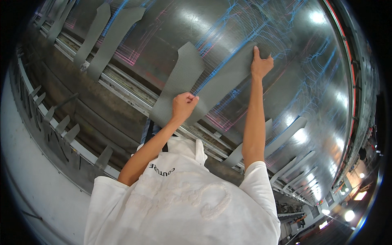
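A long, flat grey textured strip [228,79] lies slantwise on the dark metal table in front of me, its near end hanging over the edge rail. At its far end my right hand [262,65] is closed around the corner, thumb lying on top. My left hand [184,107] is closed at the strip's left side near the table edge, fingers curled and thumb against the strip; part of that grip is hidden. Just left of it, partly behind my left hand, lies a second grey strip [181,71] with a pointed far end.
Blue and pink lines mark the metal table [163,36]. More grey strips [116,36] lie to the left, and others [288,134] to the right. A metal rail [126,92] runs along the near edge. Several grey pieces hang from a lower rail [77,147] at left.
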Demonstrator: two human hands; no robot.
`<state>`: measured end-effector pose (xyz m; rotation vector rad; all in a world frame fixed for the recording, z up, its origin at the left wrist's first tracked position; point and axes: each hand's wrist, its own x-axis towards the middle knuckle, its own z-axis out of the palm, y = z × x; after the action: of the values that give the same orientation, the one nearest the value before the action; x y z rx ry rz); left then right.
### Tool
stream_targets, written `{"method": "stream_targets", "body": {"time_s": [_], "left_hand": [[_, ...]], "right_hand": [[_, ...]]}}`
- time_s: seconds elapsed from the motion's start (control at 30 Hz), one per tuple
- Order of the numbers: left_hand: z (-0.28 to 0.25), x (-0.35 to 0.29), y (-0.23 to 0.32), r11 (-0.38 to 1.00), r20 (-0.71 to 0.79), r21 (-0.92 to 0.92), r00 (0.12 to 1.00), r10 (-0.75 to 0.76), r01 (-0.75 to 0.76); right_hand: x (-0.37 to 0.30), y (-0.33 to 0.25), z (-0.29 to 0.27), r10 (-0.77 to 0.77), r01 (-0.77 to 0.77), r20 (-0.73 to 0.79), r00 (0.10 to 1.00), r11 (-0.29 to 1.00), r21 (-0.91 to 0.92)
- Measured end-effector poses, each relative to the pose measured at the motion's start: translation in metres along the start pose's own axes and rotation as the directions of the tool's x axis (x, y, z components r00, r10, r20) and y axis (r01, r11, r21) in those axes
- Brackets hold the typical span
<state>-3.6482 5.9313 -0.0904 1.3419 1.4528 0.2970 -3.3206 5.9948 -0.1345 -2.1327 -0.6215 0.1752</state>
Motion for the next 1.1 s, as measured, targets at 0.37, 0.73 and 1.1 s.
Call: {"method": "stream_targets", "body": {"time_s": [0.37,0.73,1.1], "left_hand": [[-0.001,0.001,0.003,0.998,0.026,0.027,0.998,-0.057,0.056],[-0.002,0.002,0.0,0.996,0.058,0.036,0.995,-0.086,0.084],[0.0,0.001,0.002,0.999,0.015,0.002,0.999,-0.043,0.043]], "right_hand": [[0.0,0.001,-0.001,-0.011,0.011,0.009,1.0,1.0,-0.013],[0.0,0.008,0.003,-0.028,0.028,-0.018,0.999,0.999,-0.016],[-0.001,0.005,0.002,-0.04,0.04,-0.02,0.999,0.999,-0.031]]}}
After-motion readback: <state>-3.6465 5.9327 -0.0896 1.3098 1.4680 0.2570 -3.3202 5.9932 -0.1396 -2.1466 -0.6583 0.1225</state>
